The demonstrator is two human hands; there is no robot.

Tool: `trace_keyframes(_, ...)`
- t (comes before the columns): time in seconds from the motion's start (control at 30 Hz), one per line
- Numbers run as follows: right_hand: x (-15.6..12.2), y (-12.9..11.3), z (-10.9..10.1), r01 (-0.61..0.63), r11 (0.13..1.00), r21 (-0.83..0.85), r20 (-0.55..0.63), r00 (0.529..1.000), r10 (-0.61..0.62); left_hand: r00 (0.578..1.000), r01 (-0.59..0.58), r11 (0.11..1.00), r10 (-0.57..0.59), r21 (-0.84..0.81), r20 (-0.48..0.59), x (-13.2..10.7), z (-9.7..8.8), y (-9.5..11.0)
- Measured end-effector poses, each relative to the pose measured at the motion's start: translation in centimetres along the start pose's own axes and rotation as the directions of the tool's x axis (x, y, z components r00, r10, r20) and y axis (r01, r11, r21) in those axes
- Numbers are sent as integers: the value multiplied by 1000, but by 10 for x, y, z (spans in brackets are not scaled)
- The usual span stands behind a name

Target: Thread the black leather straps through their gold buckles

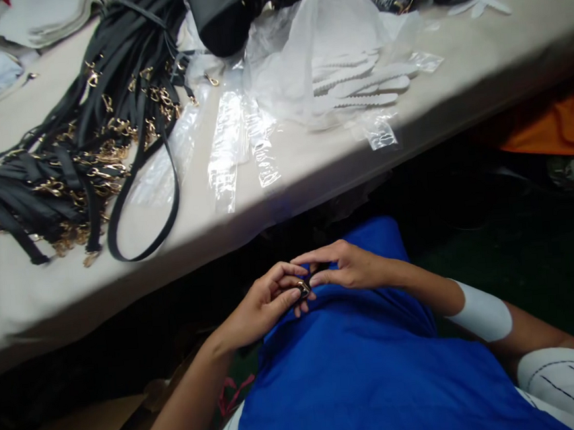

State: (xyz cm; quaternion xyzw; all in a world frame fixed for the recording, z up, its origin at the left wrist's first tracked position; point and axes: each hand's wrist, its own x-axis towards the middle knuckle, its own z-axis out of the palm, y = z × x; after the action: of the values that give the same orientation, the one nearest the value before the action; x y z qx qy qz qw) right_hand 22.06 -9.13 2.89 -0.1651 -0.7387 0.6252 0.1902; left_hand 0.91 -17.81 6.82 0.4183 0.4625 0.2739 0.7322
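Both my hands meet in my lap over a blue cloth (359, 368), below the table's front edge. My left hand (264, 303) and my right hand (348, 266) pinch a small metal clasp (303, 288) between their fingertips. A bit of dark strap seems attached to it, mostly hidden by my fingers. A white band wraps my right forearm (481, 312).
On the grey table (313, 166) lies a heap of black straps with gold clasps (78, 152), one looping toward the edge. Clear plastic sleeves (242, 145), a crumpled plastic bag (313, 47), white serrated strips (361, 83) and a black bag (226, 14) lie behind. Orange fabric (558, 124) sits at right.
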Motion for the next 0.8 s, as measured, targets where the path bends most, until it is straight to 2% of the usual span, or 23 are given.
trace_keyframes(0.17, -12, 9, -5, -95, 995, 12, -69, 993, 96, 991, 115, 991, -110, 69, -80, -9, -6, 0)
trace_keyframes(0.23, -16, 9, -4, -106, 994, -1, -8, 994, 106, 990, 127, 989, -121, 80, -74, -6, -6, -4)
trace_keyframes(0.33, -17, 3, 4, -50, 997, -54, 94, 994, 55, 994, 110, 991, -109, 81, -14, 3, -3, -5)
trace_keyframes(0.43, -17, -2, 6, -44, 995, -88, 35, 998, 47, 992, 122, 987, -123, 104, 4, 10, -7, 3)
trace_keyframes(0.5, -23, -1, -3, -103, 991, -82, -56, 994, 98, 990, 140, 982, -140, 129, -6, 7, -18, 12)
trace_keyframes(0.57, -37, 7, -20, -216, 974, -66, -169, 965, 202, 989, 143, 978, -138, 150, -46, -1, -33, 20)
trace_keyframes(0.63, -53, 21, -38, -356, 934, -35, -251, 908, 336, 986, 147, 978, -132, 148, -107, -11, -48, 23)
trace_keyframes(0.73, -75, 48, -54, -507, 861, 42, -223, 835, 503, 978, 148, 981, -126, 127, -165, -22, -59, 19)
trace_keyframes(0.8, -85, 63, -53, -550, 832, 70, -172, 815, 553, 978, 132, 985, -110, 114, -179, -23, -60, 14)
